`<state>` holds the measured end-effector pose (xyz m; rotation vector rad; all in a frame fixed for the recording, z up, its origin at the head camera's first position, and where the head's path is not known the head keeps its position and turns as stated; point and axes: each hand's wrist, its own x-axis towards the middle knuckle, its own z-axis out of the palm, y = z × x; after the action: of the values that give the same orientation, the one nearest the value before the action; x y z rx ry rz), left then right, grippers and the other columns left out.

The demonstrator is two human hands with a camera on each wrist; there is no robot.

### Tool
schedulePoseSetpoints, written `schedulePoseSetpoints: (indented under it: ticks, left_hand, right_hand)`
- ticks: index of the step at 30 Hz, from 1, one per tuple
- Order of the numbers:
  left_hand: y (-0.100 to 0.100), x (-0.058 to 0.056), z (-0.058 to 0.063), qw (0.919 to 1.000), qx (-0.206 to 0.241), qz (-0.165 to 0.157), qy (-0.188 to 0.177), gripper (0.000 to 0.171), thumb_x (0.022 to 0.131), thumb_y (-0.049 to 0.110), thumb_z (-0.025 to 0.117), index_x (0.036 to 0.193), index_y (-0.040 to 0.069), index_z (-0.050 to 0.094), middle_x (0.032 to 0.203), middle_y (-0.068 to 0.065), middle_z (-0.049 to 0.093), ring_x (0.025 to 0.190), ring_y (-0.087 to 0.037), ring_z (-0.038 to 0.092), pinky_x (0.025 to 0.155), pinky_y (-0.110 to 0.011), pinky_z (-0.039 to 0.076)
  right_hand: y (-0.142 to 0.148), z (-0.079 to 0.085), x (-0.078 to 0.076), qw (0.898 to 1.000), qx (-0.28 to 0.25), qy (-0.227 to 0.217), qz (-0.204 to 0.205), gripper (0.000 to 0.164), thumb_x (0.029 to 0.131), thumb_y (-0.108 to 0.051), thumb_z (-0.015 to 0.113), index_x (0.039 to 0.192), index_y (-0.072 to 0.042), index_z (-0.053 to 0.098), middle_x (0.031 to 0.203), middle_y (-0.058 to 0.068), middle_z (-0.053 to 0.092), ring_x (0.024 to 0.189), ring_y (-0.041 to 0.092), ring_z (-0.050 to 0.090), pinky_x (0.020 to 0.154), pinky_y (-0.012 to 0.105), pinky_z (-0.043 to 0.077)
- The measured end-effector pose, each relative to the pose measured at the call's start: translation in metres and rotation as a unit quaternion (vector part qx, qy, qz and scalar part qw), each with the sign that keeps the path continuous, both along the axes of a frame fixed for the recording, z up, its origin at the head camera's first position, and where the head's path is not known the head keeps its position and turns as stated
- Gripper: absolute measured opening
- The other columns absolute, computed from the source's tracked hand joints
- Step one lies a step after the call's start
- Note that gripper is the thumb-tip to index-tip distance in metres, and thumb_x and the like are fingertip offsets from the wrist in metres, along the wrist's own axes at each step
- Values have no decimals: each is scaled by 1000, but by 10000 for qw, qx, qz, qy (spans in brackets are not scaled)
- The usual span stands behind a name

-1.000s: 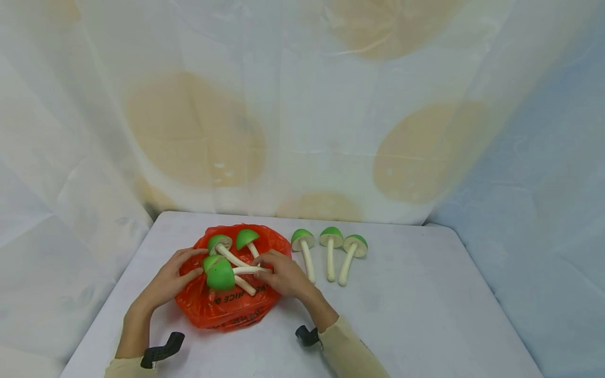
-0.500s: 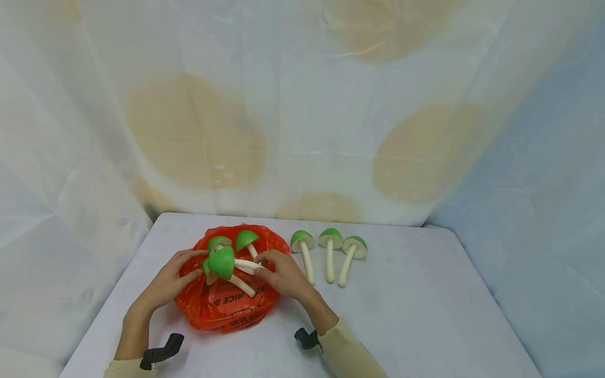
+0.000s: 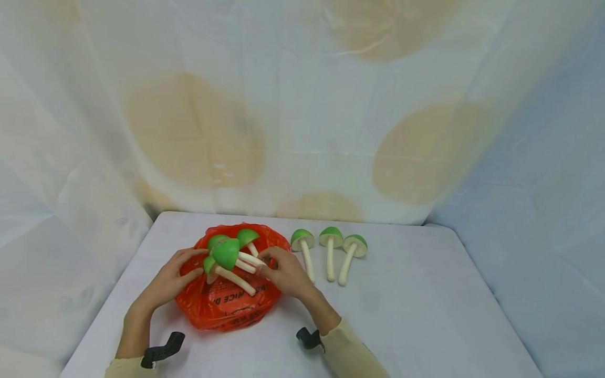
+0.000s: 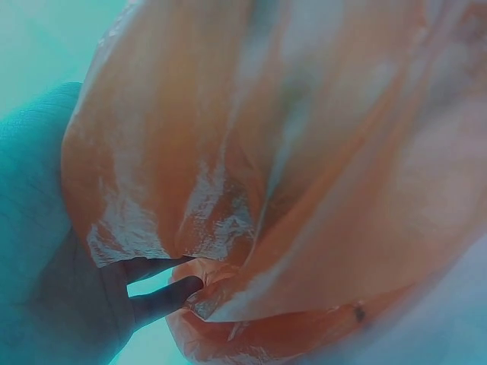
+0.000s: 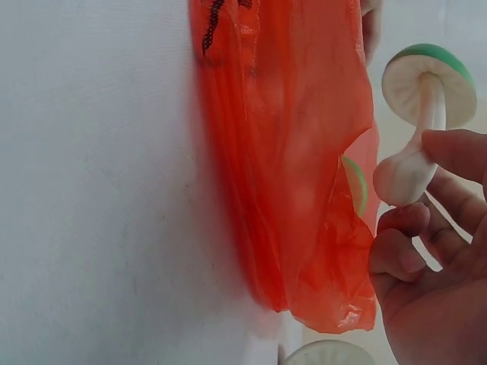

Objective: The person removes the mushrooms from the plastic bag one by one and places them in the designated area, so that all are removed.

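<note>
A red plastic bag [image 3: 227, 315] with dark printing lies spread on the left half of the table. At its left rim my left hand [image 3: 165, 281] grips the plastic, some fingers hidden behind it in the left wrist view. My right hand [image 3: 289, 277] pinches the pale stem end of a green-capped toy mushroom [image 5: 431, 106] between thumb and fingers. The held mushroom's cap [image 3: 226, 254] is over the bag, pointing left in the head view. Several similar mushrooms rest in the bag, including one with its stem [image 3: 236, 281] toward the front and one at the back [image 3: 247, 237].
Right of the bag, three more mushrooms lie on the white table [image 3: 416, 315]: one [image 3: 303, 240] close to the bag, one in the middle [image 3: 331, 239], one at the right [image 3: 355, 245]. Pale curtains [image 3: 302, 126] with tan spots surround the table.
The held mushroom has moved toward the back of the bag and a little right, its cap now further from the front. The right hand has shifted slightly; the left hand stays put.
</note>
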<state>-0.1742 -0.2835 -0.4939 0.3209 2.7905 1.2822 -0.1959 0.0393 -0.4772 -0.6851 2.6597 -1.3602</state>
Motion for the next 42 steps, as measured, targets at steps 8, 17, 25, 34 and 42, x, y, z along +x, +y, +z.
schedulePoseSetpoints:
  ticks: [8, 17, 25, 34, 42]
  left_hand:
    - [1, -1, 2, 10000, -63, 3, 8, 46, 100, 31, 62, 144, 17, 52, 147, -18, 43, 138, -45, 38, 101, -74, 38]
    - [2, -1, 2, 10000, -85, 0, 2, 47, 100, 32, 62, 143, 16, 53, 147, -18, 44, 138, -45, 38, 101, -73, 39]
    - [1, -1, 1, 10000, -47, -13, -27, 47, 100, 33, 62, 143, 16, 52, 148, -18, 43, 138, -45, 38, 101, -74, 38]
    - [0, -2, 0, 10000, -86, 0, -6, 46, 100, 32, 62, 143, 17, 53, 147, -18, 44, 138, -44, 38, 101, -74, 38]
    - [1, -1, 1, 9999, -89, 50, -128, 47, 100, 32, 62, 143, 18, 53, 148, -18, 42, 138, -45, 37, 100, -72, 41]
  right_hand:
    - [3, 2, 1, 9992, -352, -164, 77, 19, 94, -27, 67, 113, -21, 65, 99, -6, 63, 67, 10, 59, 62, 24, 51]
    - [9, 3, 3, 9965, -702, -445, 63, 18, 95, -26, 68, 110, -20, 61, 103, -4, 65, 60, 11, 61, 50, 25, 49]
    - [15, 8, 8, 9964, -563, -608, 195, 23, 92, -21, 68, 111, -22, 56, 102, -5, 63, 57, 13, 53, 51, 23, 48]
    - [18, 6, 10, 9955, -557, -702, 297, 29, 89, -20, 66, 115, -21, 52, 105, -3, 62, 55, 10, 50, 52, 24, 49]
    - [23, 7, 11, 9974, -438, -550, -170, 31, 87, -23, 65, 114, -20, 50, 107, -1, 61, 59, 11, 52, 55, 25, 49]
